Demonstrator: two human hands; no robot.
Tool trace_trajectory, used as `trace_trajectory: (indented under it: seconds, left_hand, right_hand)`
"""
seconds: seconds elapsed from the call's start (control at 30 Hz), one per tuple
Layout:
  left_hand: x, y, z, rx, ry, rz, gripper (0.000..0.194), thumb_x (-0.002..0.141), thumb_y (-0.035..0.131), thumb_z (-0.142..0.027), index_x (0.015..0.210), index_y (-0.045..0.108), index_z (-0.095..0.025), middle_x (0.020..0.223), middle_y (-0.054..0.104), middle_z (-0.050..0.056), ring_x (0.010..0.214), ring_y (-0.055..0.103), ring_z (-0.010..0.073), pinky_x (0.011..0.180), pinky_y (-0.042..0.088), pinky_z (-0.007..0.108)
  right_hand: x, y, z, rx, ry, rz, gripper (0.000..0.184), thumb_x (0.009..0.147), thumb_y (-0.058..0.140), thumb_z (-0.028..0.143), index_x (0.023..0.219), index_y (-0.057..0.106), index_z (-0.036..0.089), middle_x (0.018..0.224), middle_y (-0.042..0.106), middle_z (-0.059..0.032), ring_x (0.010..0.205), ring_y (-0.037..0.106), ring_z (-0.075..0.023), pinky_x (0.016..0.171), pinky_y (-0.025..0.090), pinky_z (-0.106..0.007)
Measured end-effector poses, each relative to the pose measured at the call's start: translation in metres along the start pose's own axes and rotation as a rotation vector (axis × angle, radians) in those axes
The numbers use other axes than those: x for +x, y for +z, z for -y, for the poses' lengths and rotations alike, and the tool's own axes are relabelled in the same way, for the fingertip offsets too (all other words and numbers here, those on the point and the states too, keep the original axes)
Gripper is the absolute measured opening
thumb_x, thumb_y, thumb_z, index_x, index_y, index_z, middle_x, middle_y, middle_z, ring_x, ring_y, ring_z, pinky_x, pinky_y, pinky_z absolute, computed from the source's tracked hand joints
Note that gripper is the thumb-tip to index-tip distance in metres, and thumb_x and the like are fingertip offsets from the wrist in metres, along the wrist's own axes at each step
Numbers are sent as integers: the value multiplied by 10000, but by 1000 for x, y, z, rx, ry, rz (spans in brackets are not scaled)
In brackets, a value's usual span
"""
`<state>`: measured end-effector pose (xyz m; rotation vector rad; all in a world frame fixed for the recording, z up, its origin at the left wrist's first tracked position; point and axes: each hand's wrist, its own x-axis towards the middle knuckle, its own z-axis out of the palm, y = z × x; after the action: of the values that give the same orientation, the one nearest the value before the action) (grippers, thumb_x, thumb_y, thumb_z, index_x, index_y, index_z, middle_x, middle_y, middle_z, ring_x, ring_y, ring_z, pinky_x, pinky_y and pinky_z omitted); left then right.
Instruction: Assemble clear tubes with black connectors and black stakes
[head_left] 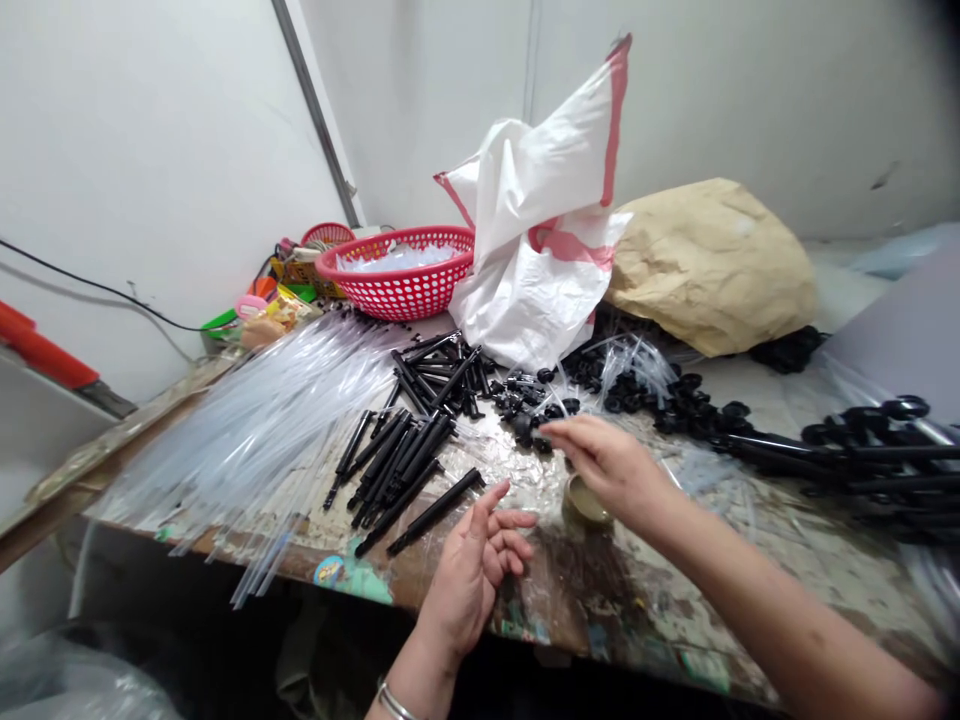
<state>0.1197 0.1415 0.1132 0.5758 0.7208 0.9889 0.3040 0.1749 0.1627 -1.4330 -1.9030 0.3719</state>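
Probably I'm picking black fittings (pixel 523 428), next needing precision; right hand (pixel 604 465), grip unclear; left hand (pixel 484 545) open, by the table's front edge (pixel 559 620).

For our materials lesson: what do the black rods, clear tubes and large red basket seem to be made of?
Black rods: probably plastic, semi-gloss, with soft highlights; painted metal possible.
Clear tubes: likely plastic, glossy, translucent and streaked with reflections.
Large red basket: probably moulded plastic, smooth, with evenly pierced walls.
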Motion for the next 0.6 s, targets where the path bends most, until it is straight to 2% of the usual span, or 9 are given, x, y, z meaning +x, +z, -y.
trace_trajectory:
  seconds: [0.17,0.23,0.33,0.47,0.6]
  left_hand:
    - [1,-2,-1,18,-39,29,357,811,607,-346,1080,610,-111,822,662,94,615,569,92,520,399,172]
    - [1,-3,0,13,-41,39,322,812,613,-319,1065,617,-120,813,655,79,615,563,84,522,392,166]
    - [2,-3,0,9,-37,42,285,808,623,-284,1043,628,-124,794,645,65,615,557,78,518,379,161]
    - [3,-2,-1,8,-68,55,271,791,642,-255,1024,637,-115,787,643,67,607,557,78,515,373,165]
    - [3,-1,-1,9,-94,42,283,767,668,-262,1005,648,-111,779,641,70,596,556,82,513,372,175]
  right_hand:
    - [41,-2,-49,-131,88,-36,340,837,423,134,1109,624,169,1075,647,-110,993,607,-199,858,481,-337]
    - [43,-4,-63,-151,111,-58,343,835,422,140,1110,625,171,1104,639,-114,1023,596,-208,895,462,-363]
    - [38,-11,-72,-174,146,-72,311,834,435,170,1064,643,166,1027,663,-111,965,616,-216,862,474,-377]
    - [39,-11,-54,-144,113,-52,258,841,461,211,1004,653,157,976,672,-97,913,624,-200,825,482,-340]
    - [64,21,-16,-163,-17,126,252,875,437,198,1004,652,166,969,671,-71,900,615,-167,803,474,-276]
